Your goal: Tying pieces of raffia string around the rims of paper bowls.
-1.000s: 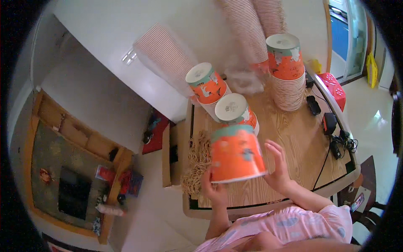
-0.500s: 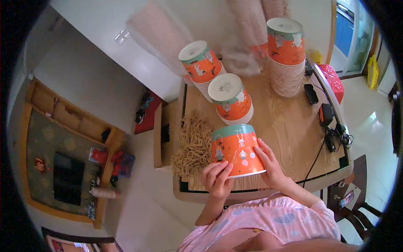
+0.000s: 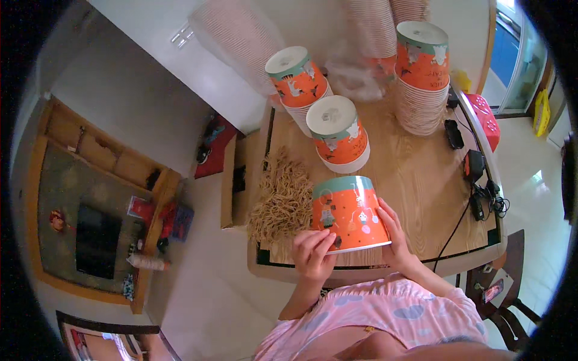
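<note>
Left hand (image 3: 313,254): fingers clamped on upturned orange cup (image 3: 351,218).
Right hand (image 3: 397,248): fingers clamped on its opposite side.
Desk (image 3: 415,201): tan strings (image 3: 280,198), nested cup stack (image 3: 422,84).

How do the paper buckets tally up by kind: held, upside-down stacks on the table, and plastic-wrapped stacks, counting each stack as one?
Held bucket: 1
Upside-down stacks: 3
Plastic-wrapped stacks: 3
Total: 7

Wrapped cups (image 3: 368,27) cropped, held tub's (image 3: 352,212) inside hidden
</note>
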### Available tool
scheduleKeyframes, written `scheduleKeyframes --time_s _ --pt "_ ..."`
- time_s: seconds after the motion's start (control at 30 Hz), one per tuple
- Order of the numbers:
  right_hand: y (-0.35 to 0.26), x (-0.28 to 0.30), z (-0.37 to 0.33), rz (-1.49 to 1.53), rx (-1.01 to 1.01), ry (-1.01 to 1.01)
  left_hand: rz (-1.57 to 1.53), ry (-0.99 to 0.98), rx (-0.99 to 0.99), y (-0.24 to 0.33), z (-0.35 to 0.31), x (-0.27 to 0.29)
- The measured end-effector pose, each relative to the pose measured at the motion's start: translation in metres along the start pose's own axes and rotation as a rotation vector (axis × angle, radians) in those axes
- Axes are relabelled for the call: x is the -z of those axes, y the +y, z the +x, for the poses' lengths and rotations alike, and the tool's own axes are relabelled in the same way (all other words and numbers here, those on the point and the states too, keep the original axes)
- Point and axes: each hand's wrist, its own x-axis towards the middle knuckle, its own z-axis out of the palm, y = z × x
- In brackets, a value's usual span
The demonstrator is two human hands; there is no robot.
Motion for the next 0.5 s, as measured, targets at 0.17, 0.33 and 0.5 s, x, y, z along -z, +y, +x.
scheduleKeyframes --time_s 0.17,0.33,0.5 --pt "0.0000 0.0002 -0.0006 -0.014 -0.003 -0.008 -0.073 -0.031 -0.007 0.0007 -0.0005 0.0003" --pt "0.0056 0.0009 -0.0062 -0.088 -0.037 -0.054 -0.104 -0.016 0.054 0.0045 -0.0007 -0.0031" --pt "-0.0004 0.0053 -0.0032 -0.225 0.030 -0.099 -0.080 -0.015 0.062 -0.0028 -0.0046 -0.0023"
